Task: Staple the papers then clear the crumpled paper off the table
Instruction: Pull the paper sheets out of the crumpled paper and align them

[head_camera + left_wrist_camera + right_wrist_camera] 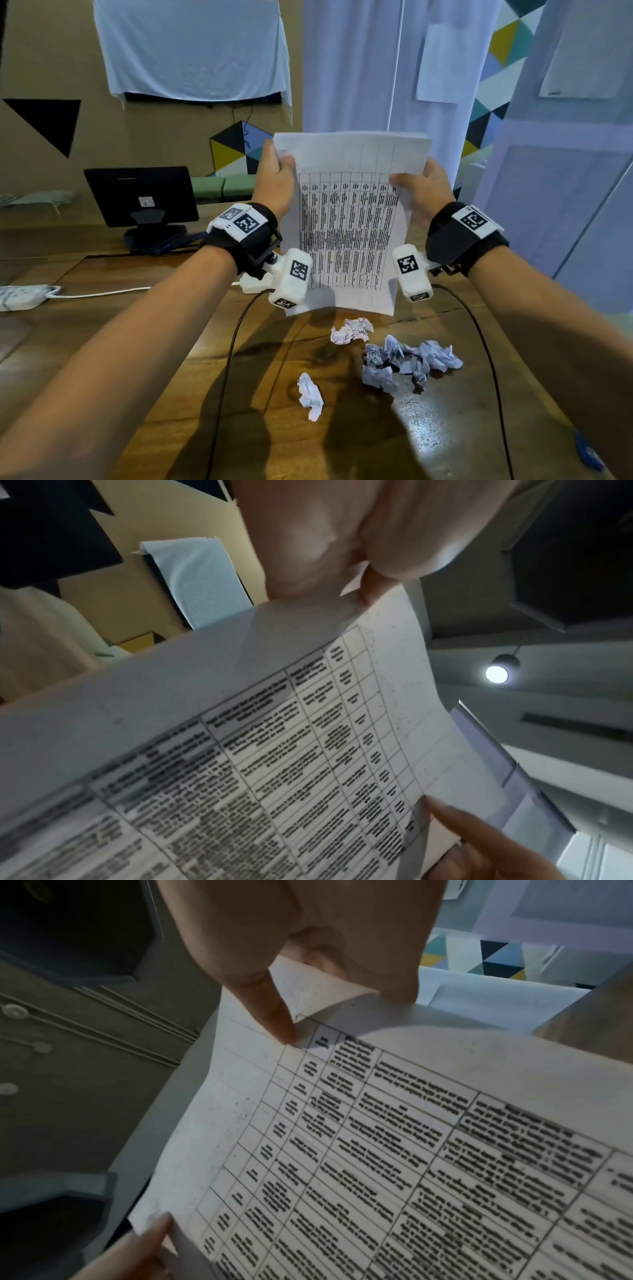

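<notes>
The left hand (275,178) and right hand (424,192) each pinch a side edge of the papers (346,222), thumb in front, fingers (394,969) curled behind. The sheets, thin and printed with a ruled table, hang upright above the glossy brown wooden desk (171,342). Below the papers lie crumpled paper balls (407,359); left of them stands a dark monitor (142,195). Behind them hang pale curtains (376,61).

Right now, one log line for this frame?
left hand: holds papers | right hand: holds papers | crumpled paper: on table
</notes>
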Demonstrator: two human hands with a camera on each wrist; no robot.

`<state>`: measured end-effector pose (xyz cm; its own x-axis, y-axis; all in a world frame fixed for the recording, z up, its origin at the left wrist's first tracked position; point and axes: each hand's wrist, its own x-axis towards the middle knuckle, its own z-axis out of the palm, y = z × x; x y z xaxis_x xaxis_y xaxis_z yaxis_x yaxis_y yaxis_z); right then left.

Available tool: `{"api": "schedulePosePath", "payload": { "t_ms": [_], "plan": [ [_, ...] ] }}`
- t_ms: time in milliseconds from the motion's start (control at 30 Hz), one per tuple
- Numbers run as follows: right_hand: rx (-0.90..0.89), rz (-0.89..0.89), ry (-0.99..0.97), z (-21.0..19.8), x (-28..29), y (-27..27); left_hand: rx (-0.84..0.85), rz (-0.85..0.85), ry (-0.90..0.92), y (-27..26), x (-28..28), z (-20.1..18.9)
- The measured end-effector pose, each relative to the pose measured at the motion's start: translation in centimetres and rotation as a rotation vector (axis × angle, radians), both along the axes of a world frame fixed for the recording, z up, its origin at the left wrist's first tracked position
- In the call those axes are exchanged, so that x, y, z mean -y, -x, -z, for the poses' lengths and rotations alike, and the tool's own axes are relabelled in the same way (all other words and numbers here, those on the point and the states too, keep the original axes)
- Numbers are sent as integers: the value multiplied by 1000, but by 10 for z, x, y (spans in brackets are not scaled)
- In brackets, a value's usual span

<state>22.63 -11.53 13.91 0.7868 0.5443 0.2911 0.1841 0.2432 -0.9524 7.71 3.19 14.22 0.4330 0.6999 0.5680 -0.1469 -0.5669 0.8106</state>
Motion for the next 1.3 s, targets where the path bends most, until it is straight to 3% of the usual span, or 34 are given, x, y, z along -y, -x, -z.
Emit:
{"api": "schedulePosePath", "payload": {
  "t_ms": [167, 233, 433, 633, 900, 1300],
  "plan": [
    [55, 40, 76, 19, 3, 9, -20, 82, 217, -3, -2, 22],
    [51, 49, 142, 27, 3, 10, -76, 81, 199, -4, 2, 30],
    [39, 47, 25, 10, 4, 6, -13, 62, 136, -3, 3, 5],
    [22, 20, 225, 49, 5, 1, -121, 49, 233, -1, 6, 50],
    [-59, 45, 96, 36, -1, -9, -95, 118, 244, 0, 4, 33],
    [-24, 33, 123, 37, 8, -3, -160, 85, 184, -2, 10, 39]
  ]
}}
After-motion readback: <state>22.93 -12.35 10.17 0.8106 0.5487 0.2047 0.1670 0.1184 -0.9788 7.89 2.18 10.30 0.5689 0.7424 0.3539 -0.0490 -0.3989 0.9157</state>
